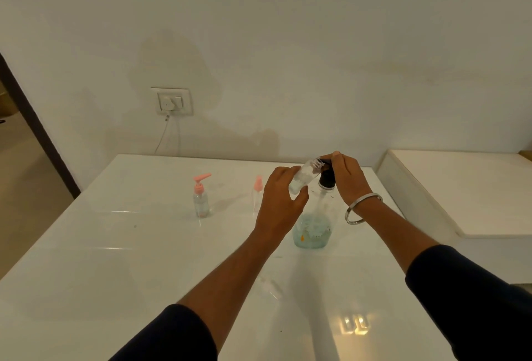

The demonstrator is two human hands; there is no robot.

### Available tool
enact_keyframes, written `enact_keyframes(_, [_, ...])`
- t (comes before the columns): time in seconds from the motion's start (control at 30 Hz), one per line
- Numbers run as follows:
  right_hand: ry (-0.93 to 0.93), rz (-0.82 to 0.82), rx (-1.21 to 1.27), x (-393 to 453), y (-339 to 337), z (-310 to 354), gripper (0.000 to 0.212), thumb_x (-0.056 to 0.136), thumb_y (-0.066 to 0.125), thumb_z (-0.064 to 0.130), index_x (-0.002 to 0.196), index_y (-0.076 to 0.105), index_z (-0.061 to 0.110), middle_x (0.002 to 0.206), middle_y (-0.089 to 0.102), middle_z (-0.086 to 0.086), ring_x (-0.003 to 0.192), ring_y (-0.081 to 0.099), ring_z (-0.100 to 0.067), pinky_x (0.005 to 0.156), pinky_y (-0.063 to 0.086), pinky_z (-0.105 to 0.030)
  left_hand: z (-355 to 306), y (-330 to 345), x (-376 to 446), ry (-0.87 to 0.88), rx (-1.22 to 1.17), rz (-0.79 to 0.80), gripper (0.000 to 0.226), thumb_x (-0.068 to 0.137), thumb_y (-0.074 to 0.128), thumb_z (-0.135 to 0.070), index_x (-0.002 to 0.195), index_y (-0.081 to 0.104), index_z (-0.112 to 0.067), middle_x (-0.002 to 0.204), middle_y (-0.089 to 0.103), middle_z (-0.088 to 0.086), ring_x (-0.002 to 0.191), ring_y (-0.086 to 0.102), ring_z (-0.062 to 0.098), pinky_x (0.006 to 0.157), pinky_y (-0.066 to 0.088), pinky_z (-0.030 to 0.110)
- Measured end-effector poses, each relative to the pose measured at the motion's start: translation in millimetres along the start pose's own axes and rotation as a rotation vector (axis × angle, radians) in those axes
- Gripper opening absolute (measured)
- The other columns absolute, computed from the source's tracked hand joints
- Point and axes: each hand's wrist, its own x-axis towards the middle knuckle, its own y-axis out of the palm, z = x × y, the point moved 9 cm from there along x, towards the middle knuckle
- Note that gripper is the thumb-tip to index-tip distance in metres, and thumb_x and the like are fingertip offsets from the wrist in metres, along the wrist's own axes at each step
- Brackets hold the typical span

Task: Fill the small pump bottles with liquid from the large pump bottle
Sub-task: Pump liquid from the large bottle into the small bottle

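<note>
The big bottle is standing on the white desk, holding pale blue liquid only near its base under a black pump. The left hand is gripping a small clear bottle, uncapped and tilted toward the spout, while the right hand is curling over the pump. Two pink-topped bottles, one and another, are standing further left; their contents are hard to make out.

Looks like a home room. Plain painted wall with a socket and plugged-in charger cable, glossy white table. Doorway at left.
</note>
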Motion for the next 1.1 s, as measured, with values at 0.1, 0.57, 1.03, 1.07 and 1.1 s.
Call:
enact_keyframes(0.1, [0.012,-0.022,0.031,-2.1,1.2,-2.5,0.040,0.100,0.025,0.012,0.101,0.064,0.000,0.094,0.062,-0.005,0.078,0.055,-0.001,0.065,0.041,0.003,3.3,1.8,-1.0,-0.003,-0.003,-0.007,0.037,0.084,0.067,-0.015,0.120,0.057,-0.012,0.115,0.059,0.000,0.098,0.045,-0.001,0.084,0.030,-0.004])
enact_keyframes(0.57, [-0.007,0.015,-0.045,0.7,-4.4,8.8,0.040,0.100,0.027,0.016,0.102,0.063,0.000,0.093,0.062,-0.012,0.084,0.055,-0.019,0.065,0.042,-0.005,-7.8,-5.0,1.8,0.022,-0.029,-0.018,0.036,0.084,0.066,-0.016,0.119,0.058,-0.012,0.114,0.059,0.001,0.101,0.051,0.007,0.094,0.046,0.028])
enact_keyframes(1.03, [-0.005,-0.011,-0.011,-5.5,-1.3,5.2,0.039,0.100,0.026,0.012,0.104,0.063,0.001,0.094,0.060,-0.006,0.081,0.055,-0.014,0.065,0.041,0.001,-2.6,-2.4,1.5,0.030,-0.023,-0.017,0.037,0.083,0.068,-0.015,0.119,0.058,-0.013,0.113,0.059,0.000,0.099,0.049,0.003,0.091,0.042,0.017])
enact_keyframes(1.07, [-0.009,-0.003,-0.022,-4.6,-2.5,7.2,0.040,0.100,0.026,0.013,0.105,0.063,0.001,0.095,0.060,-0.005,0.084,0.055,-0.017,0.067,0.042,-0.001,-3.8,-2.9,1.6,0.032,-0.031,-0.015,0.038,0.083,0.068,-0.016,0.120,0.058,-0.013,0.113,0.059,-0.001,0.100,0.050,0.003,0.091,0.043,0.019])
enact_keyframes(1.1, [-0.012,0.012,-0.037,-3.1,-3.6,8.7,0.040,0.100,0.026,0.015,0.105,0.063,0.001,0.095,0.061,-0.006,0.087,0.055,-0.018,0.068,0.042,-0.003,-5.6,-3.3,2.1,0.036,-0.034,-0.016,0.038,0.083,0.068,-0.016,0.120,0.058,-0.013,0.113,0.059,-0.001,0.100,0.050,0.004,0.091,0.043,0.019])
